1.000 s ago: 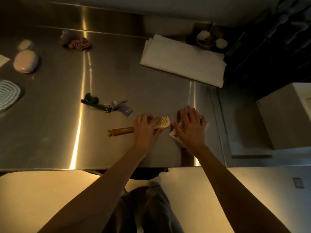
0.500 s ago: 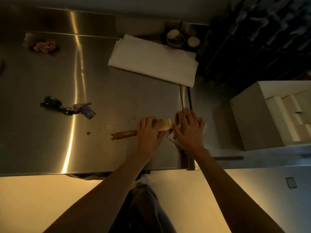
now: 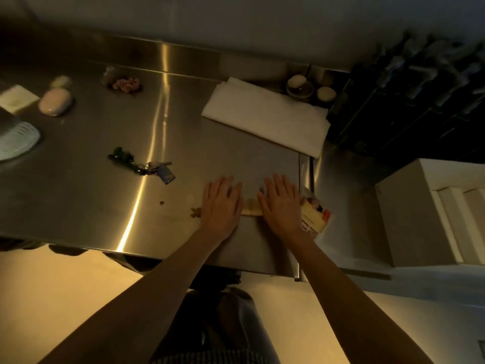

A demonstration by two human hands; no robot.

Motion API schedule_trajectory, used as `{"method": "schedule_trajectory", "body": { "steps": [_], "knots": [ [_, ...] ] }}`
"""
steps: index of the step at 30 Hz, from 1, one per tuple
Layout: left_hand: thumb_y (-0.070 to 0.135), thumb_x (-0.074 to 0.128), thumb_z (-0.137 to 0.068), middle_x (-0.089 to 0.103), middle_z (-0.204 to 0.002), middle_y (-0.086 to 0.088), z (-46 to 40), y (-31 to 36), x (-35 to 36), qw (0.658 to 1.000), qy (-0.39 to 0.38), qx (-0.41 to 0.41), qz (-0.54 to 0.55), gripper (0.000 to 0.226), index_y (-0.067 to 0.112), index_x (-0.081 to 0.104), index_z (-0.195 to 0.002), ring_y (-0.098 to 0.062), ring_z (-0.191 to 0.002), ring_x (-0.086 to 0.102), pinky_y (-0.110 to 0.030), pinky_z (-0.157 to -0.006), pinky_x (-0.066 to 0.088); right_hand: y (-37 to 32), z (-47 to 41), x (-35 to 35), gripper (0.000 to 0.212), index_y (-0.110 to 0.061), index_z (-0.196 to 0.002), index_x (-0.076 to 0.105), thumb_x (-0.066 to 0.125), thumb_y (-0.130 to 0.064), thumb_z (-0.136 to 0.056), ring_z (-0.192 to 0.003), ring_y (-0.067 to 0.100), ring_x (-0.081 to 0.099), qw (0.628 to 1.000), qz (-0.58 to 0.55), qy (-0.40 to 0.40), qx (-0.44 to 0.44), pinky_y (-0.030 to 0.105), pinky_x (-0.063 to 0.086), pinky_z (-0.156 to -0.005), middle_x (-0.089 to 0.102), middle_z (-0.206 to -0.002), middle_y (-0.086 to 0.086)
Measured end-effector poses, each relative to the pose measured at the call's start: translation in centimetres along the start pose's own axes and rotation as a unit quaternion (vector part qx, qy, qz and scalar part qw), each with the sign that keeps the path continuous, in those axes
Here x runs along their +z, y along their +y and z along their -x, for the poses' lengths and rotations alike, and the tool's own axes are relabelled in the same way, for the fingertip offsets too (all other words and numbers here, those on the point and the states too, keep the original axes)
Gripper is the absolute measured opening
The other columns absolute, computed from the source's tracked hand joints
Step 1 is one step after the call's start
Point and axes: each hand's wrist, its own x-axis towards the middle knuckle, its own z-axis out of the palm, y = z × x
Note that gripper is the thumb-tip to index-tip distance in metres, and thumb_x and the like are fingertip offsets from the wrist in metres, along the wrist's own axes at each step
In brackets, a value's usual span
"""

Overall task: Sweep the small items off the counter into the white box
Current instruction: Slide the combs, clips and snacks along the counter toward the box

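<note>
A wooden comb [image 3: 251, 207] lies on the steel counter [image 3: 78, 206], mostly hidden under my hands. My left hand [image 3: 221, 206] lies flat on its handle, fingers straight. My right hand [image 3: 282, 206] lies flat over the comb's toothed end and partly over a small white-and-red packet [image 3: 316, 215] at the counter's right edge. The white box [image 3: 409, 219] stands lower, to the right, beyond the counter's edge, with white dividers inside. A bunch of keys with a green fob [image 3: 143, 165] lies left of my hands.
A folded white cloth [image 3: 265, 115] lies at the back right, with small bowls [image 3: 300, 85] behind it. At the far left are a pink oval case [image 3: 55, 102], a pale block [image 3: 17, 99], a ribbed white dish [image 3: 15, 140] and a red-white scrunchie [image 3: 126, 84]. Dark racks stand at the right.
Both hands went from curled over the comb and packet to lying flat. Comb and packet have slid right toward the counter's edge, the packet now sticking out past my right hand.
</note>
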Motion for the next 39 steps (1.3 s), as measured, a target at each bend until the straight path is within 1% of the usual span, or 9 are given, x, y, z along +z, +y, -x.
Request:
{"method": "schedule_trajectory", "body": {
  "steps": [3,5,12,15,21,23,27,31,39],
  "knots": [
    [0.029,0.039,-0.093,0.055,-0.129,-0.015,0.5,-3.5,-0.8,0.999,0.029,-0.032,-0.01,0.04,0.012,0.059,-0.123,-0.035,-0.121,0.047,-0.05,-0.103,0.035,-3.9,-1.9,0.7,0.065,-0.011,-0.137,0.047,0.016,-0.048,-0.093,-0.137,0.035,0.034,0.999,-0.024,-0.012,-0.034,0.049,0.021,-0.114,0.043,-0.144,0.017],
    [0.028,0.042,-0.092,0.055,-0.13,-0.016,1.0,-6.3,-1.5,0.997,0.044,-0.056,-0.024,0.039,0.012,0.059,-0.124,-0.036,-0.122,0.048,-0.05,-0.103,0.035,-6.8,-2.9,1.2,0.065,-0.009,-0.135,0.05,0.017,-0.046,-0.093,-0.135,0.036,0.037,0.997,-0.034,-0.021,-0.063,0.049,0.024,-0.112,0.045,-0.142,0.018],
    [0.03,0.042,-0.095,0.048,-0.138,-0.014,3.0,-15.6,-5.3,0.987,0.045,-0.144,-0.061,0.041,0.014,0.053,-0.131,-0.032,-0.131,0.038,-0.05,-0.11,0.024,-16.9,-5.7,3.5,0.067,-0.011,-0.141,0.04,0.013,-0.047,-0.092,-0.14,0.032,0.026,0.982,-0.075,-0.073,-0.157,0.044,0.012,-0.116,0.036,-0.148,0.016],
    [0.03,0.043,-0.094,0.048,-0.138,-0.014,3.1,-19.5,-6.4,0.983,0.042,-0.165,-0.07,0.042,0.015,0.051,-0.133,-0.032,-0.131,0.037,-0.049,-0.11,0.023,-20.9,-7.1,4.8,0.064,-0.011,-0.139,0.042,0.015,-0.045,-0.092,-0.139,0.031,0.028,0.978,-0.08,-0.074,-0.179,0.043,0.015,-0.115,0.038,-0.147,0.016],
    [0.032,0.039,-0.095,0.048,-0.139,-0.014,1.8,-27.2,-7.8,0.983,0.024,-0.174,-0.054,0.045,0.014,0.048,-0.134,-0.033,-0.133,0.037,-0.052,-0.111,0.026,-27.8,-10.5,7.1,0.051,-0.016,-0.146,0.032,0.038,-0.034,-0.1,-0.143,0.03,0.02,0.981,-0.061,-0.075,-0.166,0.042,0.013,-0.117,0.027,-0.154,0.014],
    [0.033,0.037,-0.096,0.048,-0.14,-0.015,0.8,-29.9,-8.3,0.984,0.025,-0.166,-0.053,0.045,0.013,0.049,-0.134,-0.034,-0.133,0.037,-0.052,-0.11,0.027,-29.9,-11.7,7.7,0.051,-0.015,-0.146,0.034,0.04,-0.035,-0.099,-0.141,0.032,0.022,0.983,-0.056,-0.065,-0.162,0.043,0.016,-0.115,0.028,-0.153,0.015],
    [0.037,0.028,-0.097,0.04,-0.146,-0.016,-1.8,-34.8,-9.5,0.985,-0.004,-0.168,-0.048,0.05,0.013,0.044,-0.138,-0.035,-0.137,0.033,-0.054,-0.11,0.027,-32.6,-14.0,9.0,0.055,-0.018,-0.147,0.029,0.037,-0.041,-0.098,-0.143,0.032,0.016,0.984,-0.026,-0.09,-0.152,0.046,0.014,-0.116,0.019,-0.156,0.014],
    [0.038,0.034,-0.099,0.024,-0.154,-0.015,-5.2,-39.0,-10.0,0.984,-0.035,-0.162,-0.058,0.051,0.017,0.031,-0.146,-0.034,-0.143,0.018,-0.052,-0.115,0.017,-33.8,-15.8,10.4,0.061,-0.016,-0.142,0.039,0.029,-0.046,-0.09,-0.137,0.035,0.032,0.988,0.008,-0.083,-0.133,0.052,0.026,-0.11,0.035,-0.148,0.018],
    [0.045,0.032,-0.097,0.005,-0.158,-0.017,-12.5,-45.5,-10.8,0.98,-0.049,-0.183,-0.063,0.066,0.015,0.009,-0.151,-0.036,-0.145,0.001,-0.051,-0.118,0.006,-34.1,-17.0,12.2,0.057,-0.014,-0.139,0.046,0.028,-0.046,-0.095,-0.134,0.033,0.038,0.991,0.033,-0.07,-0.107,0.051,0.031,-0.11,0.041,-0.146,0.015]
  ]
}}
